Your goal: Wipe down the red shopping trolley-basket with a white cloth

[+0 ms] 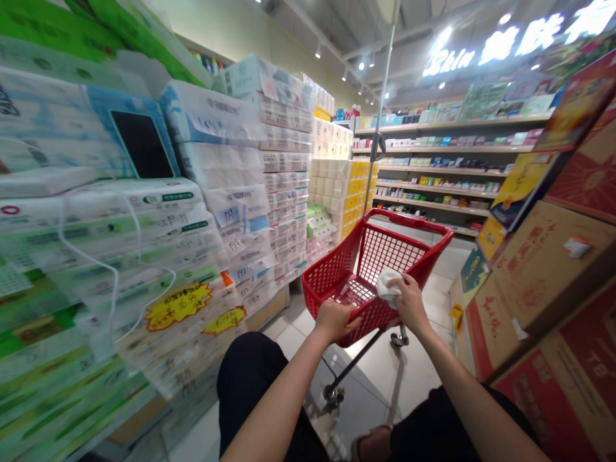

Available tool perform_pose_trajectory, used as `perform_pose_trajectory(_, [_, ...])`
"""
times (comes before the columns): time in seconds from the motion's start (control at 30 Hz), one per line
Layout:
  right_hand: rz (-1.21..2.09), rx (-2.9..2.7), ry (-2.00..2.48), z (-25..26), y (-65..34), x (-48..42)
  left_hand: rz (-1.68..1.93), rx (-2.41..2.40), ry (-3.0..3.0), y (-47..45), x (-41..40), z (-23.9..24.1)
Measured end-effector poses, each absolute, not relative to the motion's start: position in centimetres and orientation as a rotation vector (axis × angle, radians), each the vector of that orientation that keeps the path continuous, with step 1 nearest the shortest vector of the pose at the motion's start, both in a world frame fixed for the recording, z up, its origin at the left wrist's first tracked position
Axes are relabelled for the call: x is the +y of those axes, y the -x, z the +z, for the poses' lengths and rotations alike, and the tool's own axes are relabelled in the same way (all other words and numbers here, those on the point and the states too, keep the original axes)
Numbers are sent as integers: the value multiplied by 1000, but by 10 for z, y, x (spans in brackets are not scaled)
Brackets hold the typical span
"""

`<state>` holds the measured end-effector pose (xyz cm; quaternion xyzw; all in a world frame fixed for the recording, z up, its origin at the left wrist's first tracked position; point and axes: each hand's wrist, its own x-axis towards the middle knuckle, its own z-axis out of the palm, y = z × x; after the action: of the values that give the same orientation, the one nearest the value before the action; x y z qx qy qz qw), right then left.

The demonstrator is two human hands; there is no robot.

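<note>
A red plastic shopping basket on wheels (pixel 337 269) stands in the aisle in front of me, its pull handle rising as a thin pole (pixel 380 122). My left hand (pixel 335 319) is closed over the basket's near rim. My right hand (pixel 409 301) is closed on a crumpled white cloth (pixel 387 283), pressed against the rim a little further right. A small pale item lies on the basket floor (pixel 353 292). My knees in dark trousers show below.
Stacks of wrapped tissue and paper rolls (pixel 231 192) with yellow price tags (pixel 178 307) wall the left side. Cardboard cartons (pixel 543 276) are piled at the right. Shelves of goods (pixel 433 173) run across the back. Tiled floor (pixel 414 378) lies between.
</note>
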<state>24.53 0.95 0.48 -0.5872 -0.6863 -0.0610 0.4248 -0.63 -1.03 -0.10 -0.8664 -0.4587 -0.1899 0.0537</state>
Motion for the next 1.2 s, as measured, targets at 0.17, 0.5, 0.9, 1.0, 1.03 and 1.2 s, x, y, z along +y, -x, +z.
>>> perform_pose_trajectory(0.17, [-102,-1900,1356,2,-246,-2,-580,-1400,2629,8,-10,1])
perform_pose_trajectory(0.5, [-92,-1672,1618,-3,-212,6,-505,-1410,2623,5,-11,2])
perform_pose_trajectory(0.9, [281,-1673,1629,-10,-232,1,-566,-1390,2601,6,-9,-1])
perform_pose_trajectory(1.0, [360,-1732,1585,-8,-233,0,-569,-1383,2588,4,-10,-1])
perform_pose_trajectory(1.03, [359,-1724,1599,-7,-232,-1,-568,-1379,2588,4,-10,-2])
perform_pose_trajectory(1.2, [388,-1686,1787,9,-215,-7,-524,-1392,2602,2,-10,-1])
